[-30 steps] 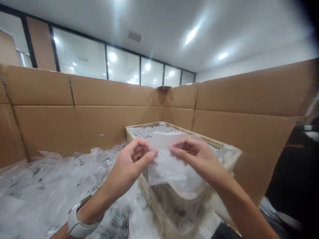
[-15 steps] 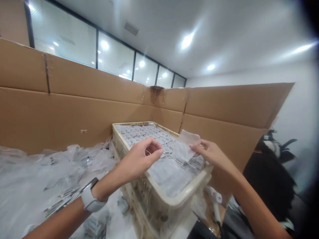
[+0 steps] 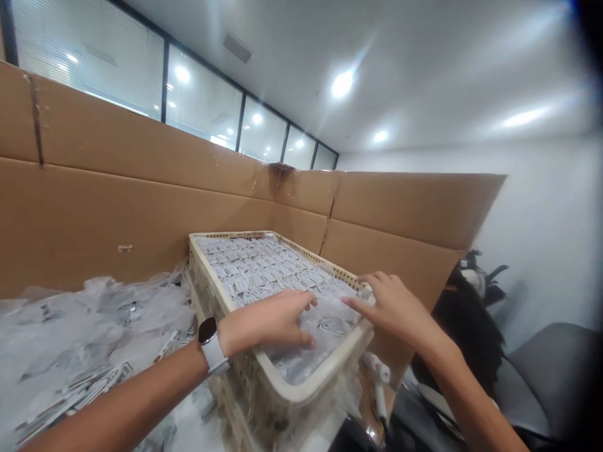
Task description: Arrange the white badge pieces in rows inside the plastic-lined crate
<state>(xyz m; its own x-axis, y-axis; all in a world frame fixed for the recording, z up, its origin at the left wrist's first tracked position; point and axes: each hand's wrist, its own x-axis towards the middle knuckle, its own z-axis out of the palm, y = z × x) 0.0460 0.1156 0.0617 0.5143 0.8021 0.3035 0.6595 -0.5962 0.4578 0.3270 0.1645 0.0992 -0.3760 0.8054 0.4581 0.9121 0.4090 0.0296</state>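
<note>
A cream plastic crate (image 3: 301,394) holds rows of small flat grey-white pieces (image 3: 254,260). Thin clear plastic film (image 3: 325,307) lies over the pieces at its near end. My left hand (image 3: 276,319), with a watch (image 3: 210,336) on the wrist, hovers low over or rests on this film, thumb and fingers apart. Across the crate, at the right rim, my right hand (image 3: 396,307) has its fingers spread, the thumb reaching over the film's edge. A small whitish bit shows by its fingers; whether they touch it I cannot tell.
Tall cardboard walls (image 3: 141,207) stand behind and to the right of the crate. Crumpled clear plastic (image 3: 108,320) and loose flat strips (image 3: 80,392) cover the left side. A white handheld tool (image 3: 377,373) is below the crate's right side, with a grey chair (image 3: 551,376) beyond.
My right hand has let go of the film sheet, which now lies flat on the pieces. My left hand has opened from a curl and lowered over the film. The view has turned slightly right.
</note>
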